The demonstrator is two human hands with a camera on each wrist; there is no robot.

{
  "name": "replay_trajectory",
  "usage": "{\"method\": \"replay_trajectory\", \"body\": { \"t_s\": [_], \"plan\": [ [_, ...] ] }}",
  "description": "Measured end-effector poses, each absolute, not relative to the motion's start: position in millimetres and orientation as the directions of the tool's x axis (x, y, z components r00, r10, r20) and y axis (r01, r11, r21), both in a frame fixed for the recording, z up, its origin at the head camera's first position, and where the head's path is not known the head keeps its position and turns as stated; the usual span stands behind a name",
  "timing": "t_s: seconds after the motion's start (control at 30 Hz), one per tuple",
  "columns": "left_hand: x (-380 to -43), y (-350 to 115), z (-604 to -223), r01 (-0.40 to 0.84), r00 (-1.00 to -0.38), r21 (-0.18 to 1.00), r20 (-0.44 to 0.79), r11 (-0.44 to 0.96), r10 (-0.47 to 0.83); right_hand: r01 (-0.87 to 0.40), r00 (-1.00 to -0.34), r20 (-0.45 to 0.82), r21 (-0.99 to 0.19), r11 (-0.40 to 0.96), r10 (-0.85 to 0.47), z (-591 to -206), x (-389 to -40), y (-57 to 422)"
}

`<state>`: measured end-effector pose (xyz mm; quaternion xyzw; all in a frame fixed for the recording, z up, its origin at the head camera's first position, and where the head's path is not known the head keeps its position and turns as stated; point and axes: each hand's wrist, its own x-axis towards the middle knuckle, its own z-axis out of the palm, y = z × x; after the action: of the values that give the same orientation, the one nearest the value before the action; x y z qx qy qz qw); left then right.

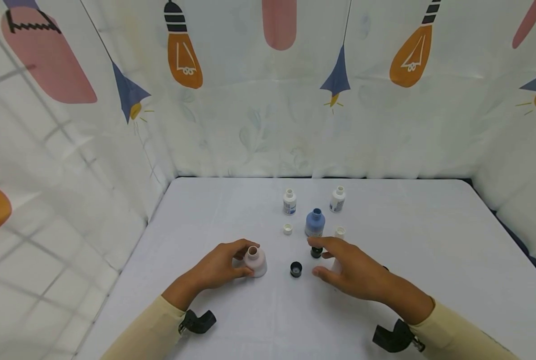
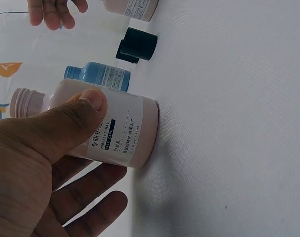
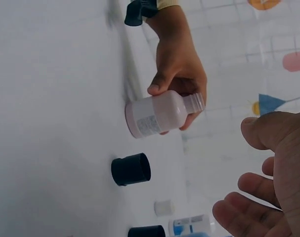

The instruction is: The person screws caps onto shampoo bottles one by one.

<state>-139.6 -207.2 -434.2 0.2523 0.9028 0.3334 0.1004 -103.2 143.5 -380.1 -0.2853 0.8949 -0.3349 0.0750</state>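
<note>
My left hand (image 1: 220, 263) holds an uncapped pale pink bottle (image 1: 256, 262), thumb on its label (image 2: 122, 128) and fingers round the far side. In the left wrist view the bottle's base meets the white cloth. My right hand (image 1: 355, 270) hovers with fingers spread and nothing between them in the right wrist view. Close by it are a dark cap (image 1: 316, 252) and a second pinkish bottle (image 2: 135, 7), which the hand mostly hides in the head view. Another dark cap (image 1: 296, 269) stands between the two hands, its hollow side up.
Behind the hands stands an uncapped blue bottle (image 1: 315, 223). Two small white bottles (image 1: 289, 202), also uncapped, stand farther back. A small white cap (image 1: 288, 229) lies left of the blue bottle. White cloth covers the table (image 1: 214, 210), and printed curtains (image 1: 259, 125) enclose it.
</note>
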Motion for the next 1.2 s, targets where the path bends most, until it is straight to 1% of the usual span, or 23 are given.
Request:
{"method": "replay_trajectory", "body": {
  "t_s": [0.17,0.47,0.73,0.93,1.2],
  "plan": [
    [-139,-207,-433,0.389,-0.851,0.655,-0.014,0.648,0.525,-0.464,-0.824,0.060,-0.643,0.610,-0.564,-382,-102,137],
    [-139,-206,-433,0.399,-0.850,0.642,-0.010,0.655,0.527,-0.453,-0.819,0.027,-0.643,0.618,-0.573,-388,-100,127],
    [-138,-206,-433,0.391,-0.852,0.645,-0.016,0.657,0.523,-0.443,-0.839,0.009,-0.592,0.673,-0.544,-397,-97,118],
    [-138,-206,-433,0.392,-0.851,0.643,-0.016,0.657,0.524,-0.421,-0.852,-0.008,-0.585,0.693,-0.524,-403,-97,114],
    [-138,-206,-434,0.398,-0.850,0.644,-0.010,0.654,0.527,-0.451,-0.818,0.016,-0.638,0.624,-0.575,-415,-100,112]
  ]
}}
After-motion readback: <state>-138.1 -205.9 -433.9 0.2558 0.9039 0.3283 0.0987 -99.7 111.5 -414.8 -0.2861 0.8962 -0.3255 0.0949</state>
